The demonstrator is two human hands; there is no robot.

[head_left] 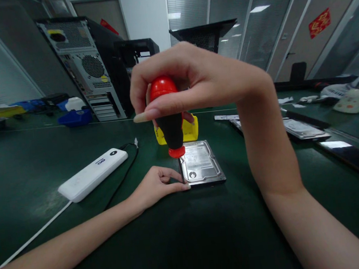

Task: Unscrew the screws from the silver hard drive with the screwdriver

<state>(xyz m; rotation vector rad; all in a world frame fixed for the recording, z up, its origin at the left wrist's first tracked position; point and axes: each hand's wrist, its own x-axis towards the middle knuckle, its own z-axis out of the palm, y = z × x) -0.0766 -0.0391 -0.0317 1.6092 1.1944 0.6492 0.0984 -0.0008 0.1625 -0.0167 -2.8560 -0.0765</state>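
Right hand (189, 78): nearest the camera, raised above the bench, fingers and thumb clamped around the top of a screwdriver; the forearm runs down to the lower right corner.
Screwdriver (170, 127): stubby, held upright, red cap, black grip and a red collar at the bottom; the shaft below the collar is too thin and dark to make out. It stands over the left edge of the hard drive.
Left hand (159, 183): resting on the bench, fingers drawn together, with the fingertips (185, 186) touching the near left corner of the hard drive; whether it pinches anything small I cannot tell.
Hard drive (201, 163): lying flat on the bench at the middle, label side up, silver lid in a dark frame.
Yellow box (192, 131): just behind the hard drive, partly hidden by the screwdriver.
Power bank (93, 174): white, lying to the left of the left hand, with a black cable at its far end and a white cable at its near end.
Bench (26, 176): dark green surface.
Computer tower (87, 67): at the back left, rear panel facing the camera.
More drives (304, 129): lying flat to the right, well apart from the hands.
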